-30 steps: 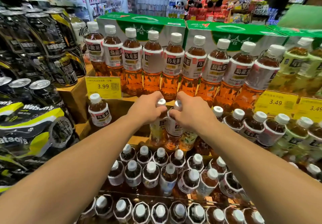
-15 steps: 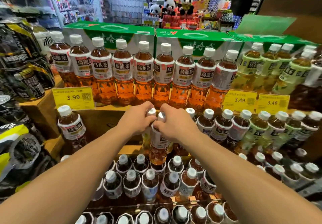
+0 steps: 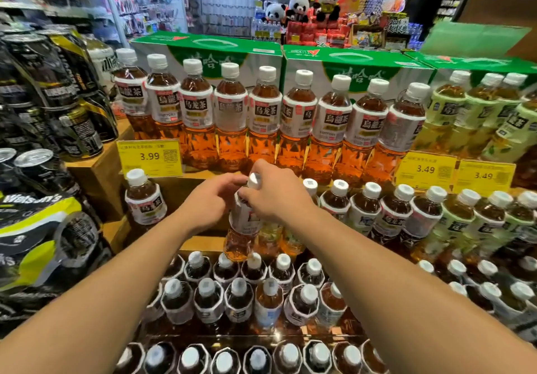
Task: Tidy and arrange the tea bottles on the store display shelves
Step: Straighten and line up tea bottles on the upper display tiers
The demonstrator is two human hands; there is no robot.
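A brown oolong tea bottle (image 3: 242,228) with a white cap and white label hangs tilted in front of the middle shelf, its base just above the caps of the lower rows. My right hand (image 3: 273,196) grips its neck and shoulder from the right. My left hand (image 3: 207,203) curls around its left side at label height. A full row of the same tea bottles (image 3: 232,117) stands on the top shelf. One single bottle (image 3: 143,199) stands alone at the left of the middle shelf, and more bottles (image 3: 392,213) line its right part.
Yellow price tags (image 3: 149,157) hang on the shelf edges. Black cans (image 3: 58,97) and bagged packs (image 3: 35,242) fill the left side. Green tea bottles (image 3: 479,112) stand at the right, green cartons (image 3: 209,50) behind the top row. Lower shelves hold several packed bottles (image 3: 238,298).
Two caps showed between my hands before; now only one shows. The held bottle has tilted and sits lower, over the lower rows. My view has shifted right.
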